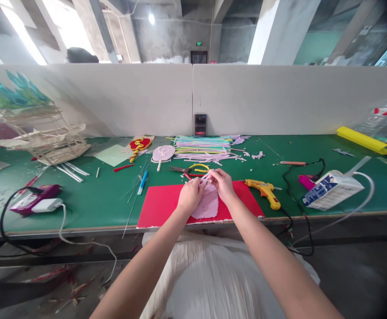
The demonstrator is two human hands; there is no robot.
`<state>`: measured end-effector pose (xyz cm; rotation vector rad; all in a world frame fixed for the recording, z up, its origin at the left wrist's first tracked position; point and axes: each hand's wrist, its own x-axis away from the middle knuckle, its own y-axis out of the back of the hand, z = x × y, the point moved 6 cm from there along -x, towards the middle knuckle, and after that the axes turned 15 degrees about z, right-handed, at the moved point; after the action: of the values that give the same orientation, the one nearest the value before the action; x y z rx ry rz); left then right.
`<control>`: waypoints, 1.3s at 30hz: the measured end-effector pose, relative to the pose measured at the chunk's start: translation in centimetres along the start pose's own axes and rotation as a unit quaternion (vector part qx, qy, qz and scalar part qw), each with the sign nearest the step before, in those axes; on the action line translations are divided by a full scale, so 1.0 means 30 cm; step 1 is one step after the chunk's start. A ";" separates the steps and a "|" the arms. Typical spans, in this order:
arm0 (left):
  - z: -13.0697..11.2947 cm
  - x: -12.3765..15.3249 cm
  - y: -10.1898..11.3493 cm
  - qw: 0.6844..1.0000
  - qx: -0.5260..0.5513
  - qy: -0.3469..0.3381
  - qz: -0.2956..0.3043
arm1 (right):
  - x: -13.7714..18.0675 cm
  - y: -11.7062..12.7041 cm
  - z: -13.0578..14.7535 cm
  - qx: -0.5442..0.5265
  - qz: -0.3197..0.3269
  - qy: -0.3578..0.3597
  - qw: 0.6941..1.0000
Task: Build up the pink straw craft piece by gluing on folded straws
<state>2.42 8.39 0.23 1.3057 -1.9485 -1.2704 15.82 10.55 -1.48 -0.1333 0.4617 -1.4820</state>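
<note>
Both hands meet over a red mat [160,204] at the table's near edge. My left hand [190,195] has its fingers closed on the upper left edge of a pale pink ribbed leaf-shaped piece [207,204]. My right hand [221,182] pinches the top of the same piece, where a thin pink strip [205,177] sticks out between the fingertips. The piece lies on the mat under the hands.
Yellow glue gun [265,191] sits right of the mat, scissors with yellow handles [193,168] behind it. A pile of coloured strips [201,148] lies farther back. A blue-white carton [329,190], cables, a wooden frame model [47,137] and a purple device [35,199] stand on the green table [96,199].
</note>
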 end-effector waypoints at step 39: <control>0.000 0.004 -0.010 0.996 -0.079 0.024 0.039 | -0.010 0.008 -0.014 -0.040 -0.001 -0.002 0.999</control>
<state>2.50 8.25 -0.06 1.1599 -1.8073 -1.3133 15.88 10.96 -1.87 -0.2003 0.5184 -1.4649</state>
